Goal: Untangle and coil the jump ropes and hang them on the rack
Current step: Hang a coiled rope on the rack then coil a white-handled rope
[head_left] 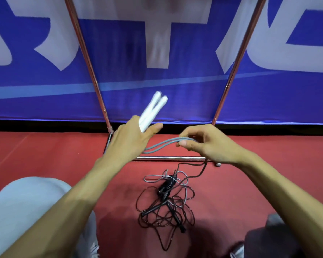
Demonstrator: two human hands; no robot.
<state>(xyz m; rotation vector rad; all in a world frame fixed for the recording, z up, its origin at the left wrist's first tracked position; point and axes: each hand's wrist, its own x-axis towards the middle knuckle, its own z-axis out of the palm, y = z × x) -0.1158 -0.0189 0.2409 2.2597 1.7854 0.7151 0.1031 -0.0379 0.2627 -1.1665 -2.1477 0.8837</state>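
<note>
My left hand [132, 138] grips two white jump-rope handles [153, 110] side by side, their ends pointing up and away. Two strands of grey rope [162, 144] run from that hand to my right hand [205, 144], which pinches them between thumb and fingers. From my right hand the rope drops to a tangled heap [168, 200] on the red floor, where grey cord mixes with thin black rope and black handles [166, 185]. The metal rack [168, 158] stands just behind my hands; its two poles rise out of view.
A blue banner [175, 86] with white lettering hangs behind the rack. My knees [26, 205] are low at the left and right edges. Red floor [45, 149] surrounds the heap. A small white foot [218, 164] sits at the rack's right corner.
</note>
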